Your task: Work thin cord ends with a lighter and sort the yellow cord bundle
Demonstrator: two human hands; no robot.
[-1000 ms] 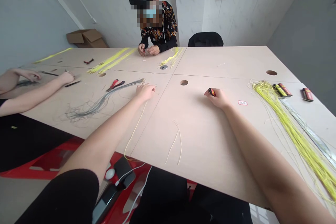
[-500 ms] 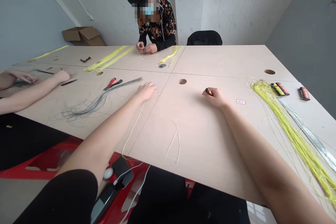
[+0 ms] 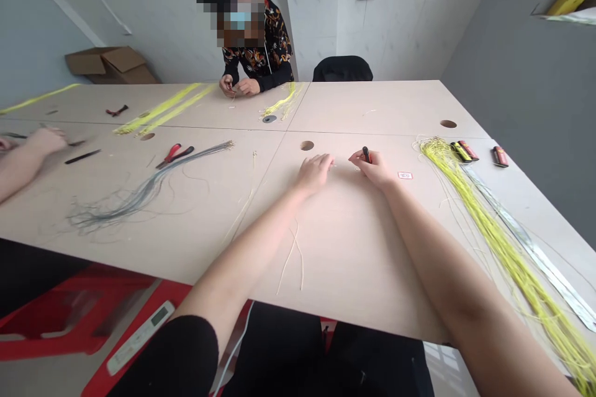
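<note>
My right hand (image 3: 373, 169) is shut on a small black-and-red item (image 3: 366, 154), which stands up between its fingertips. My left hand (image 3: 314, 174) rests palm down on the pale wooden table (image 3: 354, 242) a short way to its left, holding nothing that I can see. A tiny pale bit (image 3: 333, 165) lies just beyond its fingertips. Below my left forearm lies a thin pale cord (image 3: 294, 254). A long bundle of yellow cords (image 3: 484, 229) stretches down the table to my right.
A grey cord bundle (image 3: 139, 192) and red-handled pliers (image 3: 174, 156) lie left of my hands. A co-worker's hand (image 3: 46, 141) works at the far left, and another person (image 3: 251, 56) handles something across the table. Several black boxes (image 3: 500, 156) and a metal ruler (image 3: 531, 248) lie right.
My left hand has moved right across the table, closer to my right hand. The whole view has shifted, with everything sliding left in the picture. My right hand still holds the small item.
</note>
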